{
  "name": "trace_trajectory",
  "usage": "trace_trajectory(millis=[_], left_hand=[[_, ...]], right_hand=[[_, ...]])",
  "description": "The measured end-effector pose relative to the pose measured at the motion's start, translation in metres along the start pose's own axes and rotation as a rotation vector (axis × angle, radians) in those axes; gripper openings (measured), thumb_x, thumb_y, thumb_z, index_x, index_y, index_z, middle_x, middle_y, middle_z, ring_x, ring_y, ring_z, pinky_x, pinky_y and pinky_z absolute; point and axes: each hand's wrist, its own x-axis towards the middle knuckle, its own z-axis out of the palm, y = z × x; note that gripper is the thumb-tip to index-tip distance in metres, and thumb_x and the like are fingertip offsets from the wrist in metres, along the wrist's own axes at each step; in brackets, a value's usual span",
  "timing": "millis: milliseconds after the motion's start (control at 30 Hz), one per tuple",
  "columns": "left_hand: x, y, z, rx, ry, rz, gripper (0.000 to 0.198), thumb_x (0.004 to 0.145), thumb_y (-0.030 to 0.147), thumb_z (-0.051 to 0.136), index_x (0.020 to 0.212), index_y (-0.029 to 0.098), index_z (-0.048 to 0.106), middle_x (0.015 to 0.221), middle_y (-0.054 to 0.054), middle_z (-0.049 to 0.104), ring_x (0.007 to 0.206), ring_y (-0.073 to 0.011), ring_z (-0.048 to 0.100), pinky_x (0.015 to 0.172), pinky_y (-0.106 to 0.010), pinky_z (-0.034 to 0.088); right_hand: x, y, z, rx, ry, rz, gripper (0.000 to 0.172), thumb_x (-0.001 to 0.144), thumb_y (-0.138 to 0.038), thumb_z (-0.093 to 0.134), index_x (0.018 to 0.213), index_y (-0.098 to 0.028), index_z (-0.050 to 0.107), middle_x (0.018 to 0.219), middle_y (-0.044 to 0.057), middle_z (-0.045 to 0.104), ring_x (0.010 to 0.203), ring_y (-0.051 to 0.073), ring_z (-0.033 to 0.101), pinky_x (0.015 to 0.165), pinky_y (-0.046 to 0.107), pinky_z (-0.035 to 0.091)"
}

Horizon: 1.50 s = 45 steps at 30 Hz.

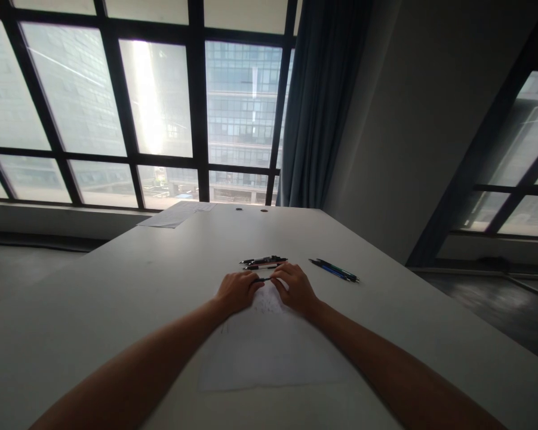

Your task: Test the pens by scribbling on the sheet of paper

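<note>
Between my two hands, a slim dark pen [263, 279] lies level above a sheet of paper [273, 358]. My left hand [238, 291] is closed on the pen's left part, and my right hand [294, 288] pinches its right end with thumb and fingers. Some of the pen is hidden by the fingers. Small scribbled marks show on the paper just below the hands. Right beyond them lie several dark pens [264, 260], one with a reddish barrel. To the right of my right hand, a blue pen and a black pen [335, 270] rest side by side.
The white table [161, 263] stretches toward the windows. Loose papers [172, 215] lie at its far left corner. Two small dark round spots [251, 209] are near the far edge. A blue curtain [317, 107] and a grey wall stand at the back right.
</note>
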Motion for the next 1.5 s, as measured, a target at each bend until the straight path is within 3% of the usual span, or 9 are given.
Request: trace_trajectory(millis=[133, 267, 367, 567, 733, 1000, 1200, 1300, 1500], left_hand=[[0.0005, -0.0028, 0.003, -0.012, 0.04, 0.007, 0.032, 0.094, 0.029, 0.041, 0.122, 0.03, 0.057, 0.112, -0.003, 0.067, 0.095, -0.0199, 0.064, 0.079, -0.029, 0.049], [0.0007, -0.0032, 0.0026, -0.004, 0.031, 0.048, 0.046, 0.09, 0.013, 0.042, 0.13, 0.034, 0.051, 0.116, -0.002, 0.065, 0.097, -0.02, 0.064, 0.08, -0.031, 0.05], [0.0006, -0.0015, 0.001, -0.008, 0.037, 0.059, 0.045, 0.088, 0.012, 0.043, 0.128, 0.031, 0.053, 0.112, -0.003, 0.066, 0.096, -0.0202, 0.064, 0.082, -0.032, 0.05], [0.0005, 0.0017, -0.0002, -0.026, 0.063, -0.009, 0.028, 0.096, 0.034, 0.04, 0.114, 0.024, 0.059, 0.11, -0.005, 0.067, 0.094, -0.0205, 0.065, 0.08, -0.031, 0.049], [0.0015, 0.0032, -0.0025, -0.002, 0.047, -0.089, 0.028, 0.097, 0.036, 0.037, 0.1, 0.022, 0.061, 0.099, -0.004, 0.069, 0.086, -0.0188, 0.065, 0.073, -0.028, 0.047], [0.0008, 0.0049, -0.0042, 0.028, 0.056, -0.109, 0.029, 0.096, 0.038, 0.038, 0.095, 0.021, 0.062, 0.094, -0.004, 0.07, 0.081, -0.0184, 0.065, 0.069, -0.026, 0.044], [0.0003, 0.0031, -0.0038, 0.035, 0.062, -0.098, 0.03, 0.095, 0.042, 0.041, 0.092, 0.021, 0.063, 0.089, -0.004, 0.07, 0.079, -0.0178, 0.064, 0.069, -0.026, 0.043], [0.0005, 0.0031, -0.0045, 0.033, 0.052, -0.1, 0.03, 0.093, 0.044, 0.045, 0.089, 0.021, 0.064, 0.087, -0.003, 0.069, 0.078, -0.0185, 0.064, 0.069, -0.027, 0.043], [0.0017, 0.0026, -0.0029, 0.026, 0.1, -0.163, 0.025, 0.092, 0.041, 0.047, 0.097, 0.02, 0.061, 0.092, -0.005, 0.069, 0.084, -0.0199, 0.063, 0.075, -0.03, 0.045]], right_hand=[[0.0, 0.0004, -0.0028, -0.022, 0.028, 0.148, 0.019, 0.091, -0.023, 0.043, 0.082, -0.018, 0.059, 0.089, 0.007, 0.064, 0.091, 0.019, 0.058, 0.08, 0.032, 0.04], [0.0001, 0.0024, -0.0022, -0.027, 0.045, 0.183, 0.024, 0.093, -0.024, 0.038, 0.076, -0.018, 0.055, 0.083, 0.005, 0.062, 0.083, 0.017, 0.057, 0.077, 0.03, 0.039], [0.0002, 0.0037, -0.0013, -0.017, 0.056, 0.211, 0.025, 0.093, -0.025, 0.037, 0.075, -0.018, 0.053, 0.081, 0.004, 0.061, 0.082, 0.017, 0.057, 0.075, 0.029, 0.037], [-0.0007, 0.0067, -0.0024, -0.001, 0.1, 0.258, 0.017, 0.09, -0.022, 0.041, 0.08, -0.018, 0.054, 0.089, 0.004, 0.062, 0.077, 0.015, 0.056, 0.074, 0.029, 0.037], [-0.001, 0.0053, -0.0034, 0.029, 0.081, 0.253, 0.011, 0.086, -0.019, 0.044, 0.081, -0.018, 0.055, 0.091, 0.005, 0.062, 0.076, 0.016, 0.056, 0.075, 0.031, 0.037], [0.0002, 0.004, -0.0025, -0.027, -0.007, 0.284, 0.018, 0.089, -0.02, 0.039, 0.078, -0.018, 0.054, 0.084, 0.004, 0.06, 0.077, 0.016, 0.055, 0.074, 0.03, 0.036], [-0.0005, 0.0022, -0.0013, -0.088, -0.055, 0.104, 0.013, 0.089, -0.025, 0.052, 0.091, -0.017, 0.062, 0.099, 0.008, 0.062, 0.097, 0.02, 0.056, 0.084, 0.033, 0.037], [-0.0002, 0.0001, -0.0015, -0.09, -0.081, 0.042, 0.01, 0.087, -0.023, 0.057, 0.092, -0.018, 0.064, 0.097, 0.007, 0.063, 0.098, 0.02, 0.055, 0.085, 0.034, 0.036], [0.0001, 0.0051, -0.0034, -0.209, -0.161, 0.199, 0.005, 0.08, -0.015, 0.061, 0.082, -0.018, 0.064, 0.09, 0.005, 0.063, 0.092, 0.02, 0.055, 0.081, 0.033, 0.035]])
